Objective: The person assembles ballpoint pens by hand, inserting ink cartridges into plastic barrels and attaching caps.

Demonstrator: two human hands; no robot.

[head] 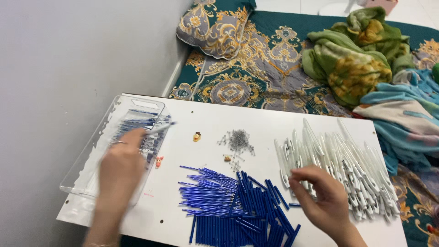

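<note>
The left hand [120, 171], blurred, hovers over the near end of a clear plastic tray [91, 153] at the left edge of the white tabletop [270, 121], pinching a finished pen [157, 129] whose tip points right over the tray's assembled pens. The right hand [320, 194] rests on the near edge of the heap of white pen barrels [343, 160] at the right, fingers curled and pinching 1 barrel. Between the hands lie blue ink refills [206, 192] and blue pen sections [256, 215]. Farther off sits a small pile of metal springs [238, 139]. Beyond the tabletop a bed carries a patterned pillow [212, 25] and a green blanket [354, 55].
</note>
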